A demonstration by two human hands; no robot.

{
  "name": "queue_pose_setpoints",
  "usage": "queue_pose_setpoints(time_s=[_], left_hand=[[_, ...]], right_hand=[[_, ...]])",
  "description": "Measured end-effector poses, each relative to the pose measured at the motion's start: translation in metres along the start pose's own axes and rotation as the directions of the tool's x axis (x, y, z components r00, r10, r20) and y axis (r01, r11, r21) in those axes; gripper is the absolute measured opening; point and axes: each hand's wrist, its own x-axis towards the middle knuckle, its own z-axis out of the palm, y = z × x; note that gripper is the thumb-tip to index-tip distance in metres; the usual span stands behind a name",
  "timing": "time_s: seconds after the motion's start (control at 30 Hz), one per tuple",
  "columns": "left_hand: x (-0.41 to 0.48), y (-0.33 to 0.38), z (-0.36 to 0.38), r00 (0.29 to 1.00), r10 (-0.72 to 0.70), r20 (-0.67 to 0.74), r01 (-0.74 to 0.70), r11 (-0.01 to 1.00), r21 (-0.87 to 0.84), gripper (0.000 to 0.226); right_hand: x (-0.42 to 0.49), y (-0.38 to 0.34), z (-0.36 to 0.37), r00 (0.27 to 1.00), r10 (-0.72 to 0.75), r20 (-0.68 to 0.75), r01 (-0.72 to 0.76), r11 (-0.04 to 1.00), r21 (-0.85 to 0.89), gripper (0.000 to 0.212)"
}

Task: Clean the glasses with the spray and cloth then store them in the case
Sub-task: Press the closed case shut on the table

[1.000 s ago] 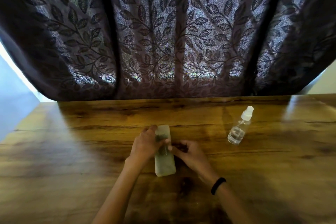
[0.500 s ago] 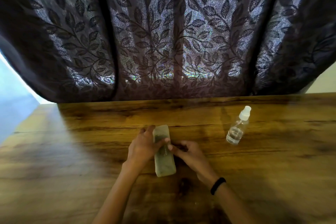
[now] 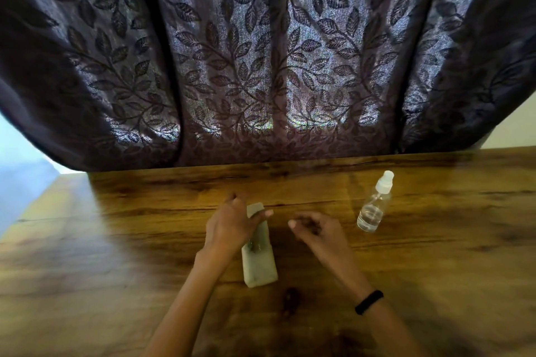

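A pale green glasses case [image 3: 259, 265] lies lengthwise on the wooden table [image 3: 449, 255], its far end under my left hand [image 3: 232, 226], which grips it with the thumb across its top. Something dark shows at the case's middle; I cannot tell what it is. My right hand [image 3: 317, 230] hovers just right of the case, apart from it, fingers loosely curled and holding nothing. A clear spray bottle [image 3: 374, 203] with a white cap stands to the right of that hand. No glasses or cloth can be made out.
A dark curtain [image 3: 261, 66] with a leaf pattern hangs along the table's far edge. The table's left corner [image 3: 58, 191] falls away at the left. A black band [image 3: 369, 302] is on my right wrist.
My right hand has let go of the case and drawn away to the right. My left hand stays on the case. The view has shifted slightly.
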Motion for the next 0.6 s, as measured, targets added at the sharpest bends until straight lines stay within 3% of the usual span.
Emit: queue_pose_setpoints(time_s=[0.1,0.2,0.27,0.33,0.43,0.6], left_hand=[[0.01,0.024,0.011,0.984,0.173,-0.043,-0.176,0.981,-0.085,0.057],[0.024,0.056,0.033,0.948,0.318,0.004,-0.307,0.919,-0.248,0.058],[0.026,0.081,0.047,0.93,0.349,0.116,-0.255,0.838,-0.482,0.057],[0.021,0.102,0.058,0.911,0.343,0.227,-0.075,0.682,-0.728,0.051],[0.015,0.118,0.068,0.883,0.33,0.333,0.131,0.51,-0.85,0.039],[0.008,0.13,0.078,0.855,0.331,0.399,0.202,0.497,-0.844,0.04]], right_hand=[[0.0,-0.014,-0.023,0.965,-0.145,-0.221,0.134,0.989,-0.063,0.021],[0.0,-0.023,-0.048,0.81,-0.306,-0.5,0.293,0.95,-0.106,0.016],[-0.001,-0.019,-0.063,0.667,-0.355,-0.654,0.358,0.924,-0.137,0.018],[-0.002,-0.01,-0.074,0.608,-0.317,-0.727,0.363,0.926,-0.1,0.019],[-0.004,0.013,-0.083,0.658,-0.197,-0.727,0.283,0.959,-0.005,0.021],[-0.006,0.043,-0.077,0.804,-0.042,-0.593,0.103,0.992,0.069,0.038]])
